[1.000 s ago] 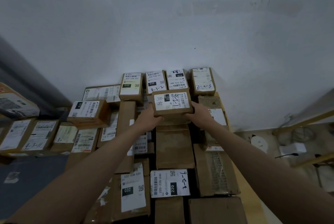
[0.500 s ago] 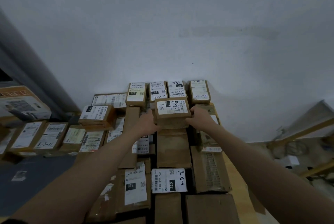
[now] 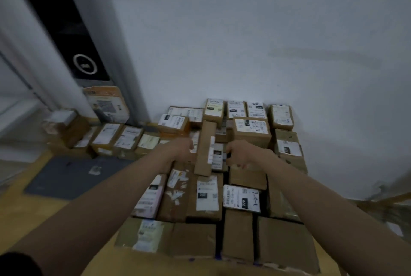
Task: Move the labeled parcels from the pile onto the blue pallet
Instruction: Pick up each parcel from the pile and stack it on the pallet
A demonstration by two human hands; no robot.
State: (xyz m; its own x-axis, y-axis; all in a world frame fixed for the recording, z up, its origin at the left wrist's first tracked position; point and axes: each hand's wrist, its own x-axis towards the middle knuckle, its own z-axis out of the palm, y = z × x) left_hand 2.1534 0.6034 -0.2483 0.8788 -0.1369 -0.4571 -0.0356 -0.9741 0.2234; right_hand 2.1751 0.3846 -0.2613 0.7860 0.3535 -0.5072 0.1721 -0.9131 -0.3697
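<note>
Our left hand (image 3: 185,150) and right hand (image 3: 239,155) flank the long box (image 3: 205,148); grip unclear, so jostling could topple the labeled parcel (image 3: 251,130) just behind it

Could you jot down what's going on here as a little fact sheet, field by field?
Place: parcel stack against a white wall
Just set down: box with handwritten label, on the stack near the wall, no hand on it
Left hand: beside a long narrow carton; grip unclear from blur
Right hand: fingers curled, at the carton's other side; contact unclear
Floor: grey mat to the left
</note>
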